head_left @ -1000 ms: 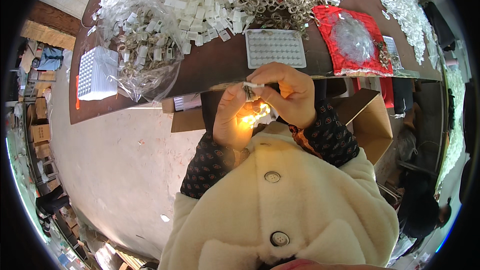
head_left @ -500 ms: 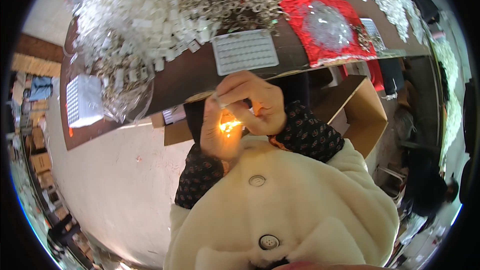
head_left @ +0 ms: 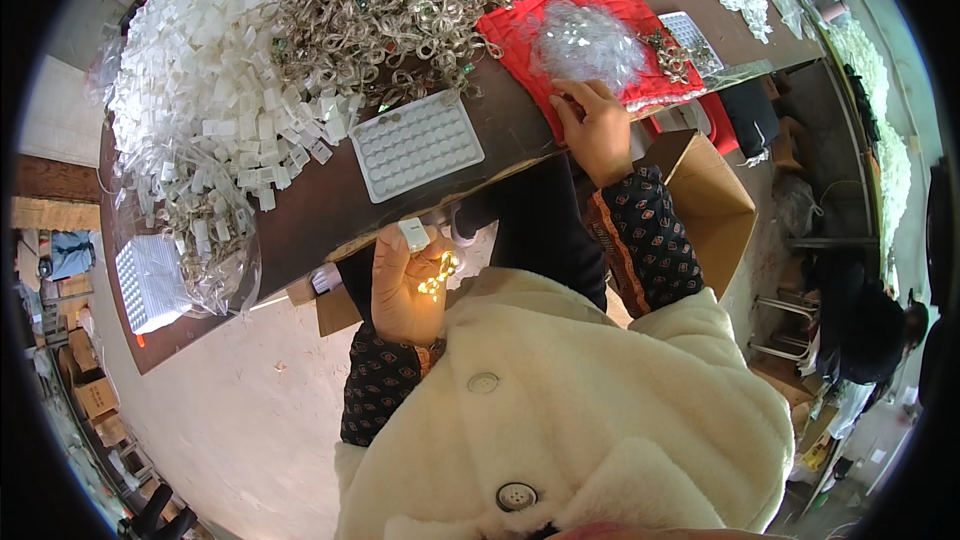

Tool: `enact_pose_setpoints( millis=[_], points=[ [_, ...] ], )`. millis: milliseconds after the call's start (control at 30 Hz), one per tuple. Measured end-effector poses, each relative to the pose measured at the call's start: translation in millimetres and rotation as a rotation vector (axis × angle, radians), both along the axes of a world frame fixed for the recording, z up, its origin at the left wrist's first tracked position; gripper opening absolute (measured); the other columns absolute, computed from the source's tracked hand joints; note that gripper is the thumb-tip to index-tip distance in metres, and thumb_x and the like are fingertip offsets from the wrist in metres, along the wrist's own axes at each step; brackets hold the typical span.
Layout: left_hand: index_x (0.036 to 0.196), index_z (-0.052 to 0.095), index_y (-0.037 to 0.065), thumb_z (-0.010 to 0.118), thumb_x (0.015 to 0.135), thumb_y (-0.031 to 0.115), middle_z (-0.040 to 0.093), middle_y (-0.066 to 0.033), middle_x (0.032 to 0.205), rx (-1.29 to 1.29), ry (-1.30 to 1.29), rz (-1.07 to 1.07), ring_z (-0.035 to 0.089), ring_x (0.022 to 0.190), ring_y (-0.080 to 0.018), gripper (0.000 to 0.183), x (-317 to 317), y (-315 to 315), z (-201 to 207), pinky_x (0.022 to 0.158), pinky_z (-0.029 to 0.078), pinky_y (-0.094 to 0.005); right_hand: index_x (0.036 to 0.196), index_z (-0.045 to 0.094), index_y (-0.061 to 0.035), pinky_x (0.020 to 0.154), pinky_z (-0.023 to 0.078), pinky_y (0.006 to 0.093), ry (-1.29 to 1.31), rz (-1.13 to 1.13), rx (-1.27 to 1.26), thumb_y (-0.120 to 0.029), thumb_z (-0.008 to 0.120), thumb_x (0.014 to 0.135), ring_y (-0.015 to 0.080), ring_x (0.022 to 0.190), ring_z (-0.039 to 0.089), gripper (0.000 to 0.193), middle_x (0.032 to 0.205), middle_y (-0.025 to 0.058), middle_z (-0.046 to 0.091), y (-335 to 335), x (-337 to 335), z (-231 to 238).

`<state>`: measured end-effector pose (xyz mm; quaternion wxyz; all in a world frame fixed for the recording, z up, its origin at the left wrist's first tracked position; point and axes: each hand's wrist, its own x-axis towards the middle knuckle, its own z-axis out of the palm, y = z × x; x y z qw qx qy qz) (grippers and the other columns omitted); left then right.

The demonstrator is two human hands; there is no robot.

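My left hand is closed around a small white battery box, held just off the table's front edge. From the box hangs a short loop of lit, warm-yellow string lights beside the palm. My right hand reaches to the near side of a red cloth, thumb and forefinger apart, with nothing visible between them. Just beyond its fingertips lies a heap of clear plastic pieces on the cloth. A white tray with rows of round hollows sits on the table between my hands.
White battery boxes are piled at the far left, beside a heap of coiled string lights. A plastic bag of parts and stacked white trays stand at the left edge. An open cardboard box is below the table at right.
My right hand has left the left hand and moved right to the red cloth. The left hand keeps the lit string lights, now lower, with the white box showing. The view has shifted right.
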<state>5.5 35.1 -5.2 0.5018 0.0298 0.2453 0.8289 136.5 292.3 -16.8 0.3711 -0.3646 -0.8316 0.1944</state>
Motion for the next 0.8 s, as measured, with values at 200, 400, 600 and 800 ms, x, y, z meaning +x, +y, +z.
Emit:
enact_pose_setpoints(
  millis=[200,400,600,800],
  points=[
    [0.104,0.058,0.008,0.059,0.1,0.026,0.06,-0.0063,0.096,-0.068,-0.012,0.034,0.047,0.083,-0.0178,0.019,-0.9,-1.7,-1.2,0.079,0.039,-0.0343,0.098,0.072,-0.0048,0.067,0.053,0.0365,-0.093,0.011,0.063,-0.009,0.073,0.086,0.0307,0.078,0.068,0.013,0.088,0.0142,0.068,6.3,-1.1,-1.7],
    [0.11,0.058,0.012,0.062,0.099,0.025,0.064,-0.0076,0.104,-0.086,0.102,-0.028,0.053,0.09,-0.0198,0.017,-3.2,-5.5,-4.1,0.08,0.045,-0.0359,0.098,0.071,-0.0019,0.069,0.053,0.0322,0.146,0.408,-0.206,0.002,0.068,0.087,0.0249,0.077,0.067,0.012,0.088,0.0123,0.068,-66.2,-16.6,43.6],
    [0.115,0.063,0.005,0.063,0.098,0.02,0.067,-0.0089,0.106,-0.041,0.161,0.029,0.061,0.098,-0.0195,0.022,-1.0,-14.8,3.7,0.092,0.048,-0.0367,0.1,0.07,-0.0021,0.069,0.054,0.0292,0.213,0.703,-0.228,0.004,0.068,0.087,0.0238,0.079,0.068,0.015,0.091,0.0124,0.068,-127.3,-40.7,65.7],
    [0.114,0.062,0.005,0.065,0.097,0.016,0.067,-0.0077,0.109,-0.005,0.118,0.076,0.064,0.1,-0.0164,0.02,-2.0,-23.4,8.1,0.092,0.051,-0.0343,0.094,0.069,-0.0057,0.066,0.053,0.0364,0.168,0.698,0.05,0.002,0.072,0.078,0.0289,0.076,0.066,0.018,0.088,0.0089,0.068,-136.7,-49.7,67.7]
  ],
)
